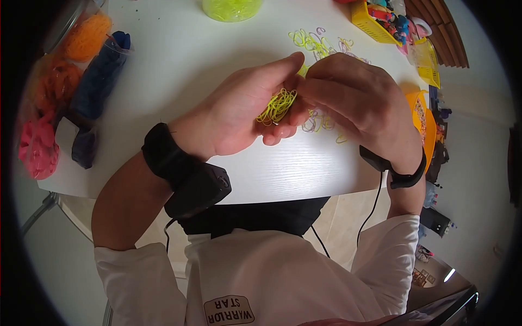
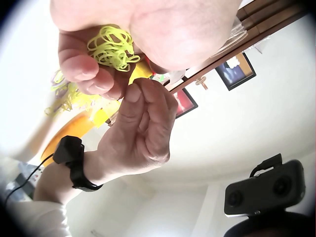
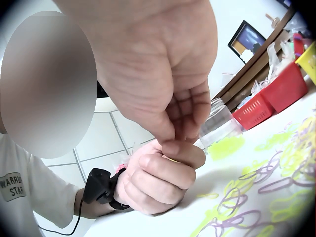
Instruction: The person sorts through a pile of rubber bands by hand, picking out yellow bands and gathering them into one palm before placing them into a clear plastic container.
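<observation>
A tangled clump of yellow-green rubber bands [image 1: 278, 107] lies in my left hand [image 1: 239, 106], which is turned palm up with its fingers curled round the clump. My right hand [image 1: 364, 98] is right at the left hand's fingertips. In the left wrist view, the right thumb and index finger [image 2: 132, 94] are pressed together at the tips, with no band showing between them. The left fingers [image 3: 163, 180] cover most of the clump in the right wrist view. Beyond both hands, loose yellow-green and purple rubber bands [image 1: 321, 46] are scattered over the white table [image 1: 163, 65].
A clear jar [image 1: 232, 8] of yellow-green bands stands at the far edge. Bags of orange [image 1: 87, 35], dark blue [image 1: 103, 76] and pink bands [image 1: 38, 149] lie at left. To the right are a yellow basket [image 1: 372, 24] and an orange container [image 1: 429, 136] with small pieces.
</observation>
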Motion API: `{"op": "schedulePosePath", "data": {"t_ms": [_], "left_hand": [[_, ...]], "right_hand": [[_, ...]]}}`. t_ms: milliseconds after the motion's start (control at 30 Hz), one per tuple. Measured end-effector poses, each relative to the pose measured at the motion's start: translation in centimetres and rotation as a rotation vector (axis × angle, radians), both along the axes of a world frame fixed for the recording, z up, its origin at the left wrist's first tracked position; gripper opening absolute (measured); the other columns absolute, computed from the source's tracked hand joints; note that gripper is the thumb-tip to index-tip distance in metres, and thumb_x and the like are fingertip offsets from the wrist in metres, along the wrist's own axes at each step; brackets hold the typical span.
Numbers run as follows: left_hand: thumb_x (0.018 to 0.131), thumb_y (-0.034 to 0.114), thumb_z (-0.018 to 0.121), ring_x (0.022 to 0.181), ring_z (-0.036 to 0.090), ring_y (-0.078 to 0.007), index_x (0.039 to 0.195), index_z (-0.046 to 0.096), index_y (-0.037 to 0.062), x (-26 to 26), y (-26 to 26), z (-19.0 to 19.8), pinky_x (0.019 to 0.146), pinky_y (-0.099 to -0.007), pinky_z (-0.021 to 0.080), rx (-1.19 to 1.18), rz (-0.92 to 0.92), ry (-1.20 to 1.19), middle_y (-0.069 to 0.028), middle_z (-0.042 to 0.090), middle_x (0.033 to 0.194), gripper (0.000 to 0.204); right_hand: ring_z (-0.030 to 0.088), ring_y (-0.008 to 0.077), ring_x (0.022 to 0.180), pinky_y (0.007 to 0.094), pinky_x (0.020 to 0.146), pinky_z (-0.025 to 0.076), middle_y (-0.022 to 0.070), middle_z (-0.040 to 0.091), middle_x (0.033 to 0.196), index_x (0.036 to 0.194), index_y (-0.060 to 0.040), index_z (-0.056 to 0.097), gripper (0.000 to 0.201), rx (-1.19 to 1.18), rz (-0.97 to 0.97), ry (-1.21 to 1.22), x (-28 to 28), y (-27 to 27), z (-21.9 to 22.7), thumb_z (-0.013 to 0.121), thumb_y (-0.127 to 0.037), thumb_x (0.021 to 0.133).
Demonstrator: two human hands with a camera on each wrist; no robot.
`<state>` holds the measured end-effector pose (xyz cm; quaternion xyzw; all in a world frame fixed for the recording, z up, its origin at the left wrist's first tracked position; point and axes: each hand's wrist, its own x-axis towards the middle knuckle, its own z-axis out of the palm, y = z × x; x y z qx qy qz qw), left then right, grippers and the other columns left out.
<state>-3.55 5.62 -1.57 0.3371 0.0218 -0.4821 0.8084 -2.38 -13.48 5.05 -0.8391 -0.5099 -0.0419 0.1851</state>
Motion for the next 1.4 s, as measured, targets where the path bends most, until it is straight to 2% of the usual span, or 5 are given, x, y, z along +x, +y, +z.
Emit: {"op": "schedulePosePath", "data": {"t_ms": [233,400,933,1133,1400], "left_hand": [[0.101,0.053,0.036,0.045,0.023,-0.0055,0.071,0.042,0.0158,0.0,0.1,0.2,0.042,-0.0209,0.021,0.055,-0.013,-0.074,0.006,0.033,0.058,0.049],[0.101,0.054,0.035,0.046,0.016,-0.0058,0.062,0.028,0.0176,0.0,0.1,0.8,0.041,-0.0231,0.014,0.058,-0.036,-0.032,0.0074,0.023,0.055,0.055],[0.101,0.055,0.033,0.045,0.015,-0.0059,0.06,0.027,0.0176,0.0,0.1,0.8,0.041,-0.0229,0.014,0.053,-0.038,-0.009,0.0073,0.023,0.053,0.056],[0.101,0.054,0.035,0.045,0.017,-0.0057,0.06,0.028,0.0172,0.1,0.1,0.6,0.041,-0.0225,0.015,0.039,-0.041,-0.013,0.0071,0.024,0.054,0.056],[0.101,0.053,0.036,0.046,0.02,-0.0057,0.064,0.034,0.0163,0.0,0.0,0.4,0.043,-0.0222,0.019,0.042,-0.021,-0.017,0.0066,0.027,0.056,0.053]], "right_hand": [[0.064,0.0278,0.079,0.0347,0.067,0.052,0.0101,0.064,0.091,0.094,-0.001,0.067,0.019,-0.05,-0.186,0.076,-0.3,-2.1,0.4,0.071,0.001,0.076],[0.062,0.0298,0.08,0.0398,0.068,0.051,0.0092,0.062,0.089,0.095,-0.0036,0.067,0.019,-0.187,-0.183,0.163,-0.6,-4.9,-0.9,0.07,-0.002,0.076],[0.061,0.0313,0.083,0.0407,0.075,0.051,0.0102,0.06,0.093,0.09,-0.002,0.063,0.017,-0.373,-0.23,0.114,-1.2,-4.9,-2.1,0.067,-0.007,0.075],[0.059,0.0313,0.076,0.0376,0.066,0.05,0.0109,0.058,0.083,0.083,-0.0007,0.057,0.016,-0.213,-0.239,0.131,-0.9,-5.1,-2.2,0.066,0.002,0.071],[0.061,0.0281,0.069,0.0329,0.064,0.05,0.0105,0.062,0.081,0.085,-0.0006,0.057,0.011,-0.172,-0.335,0.151,-1.1,-5.0,-0.8,0.065,0.005,0.079]]}}
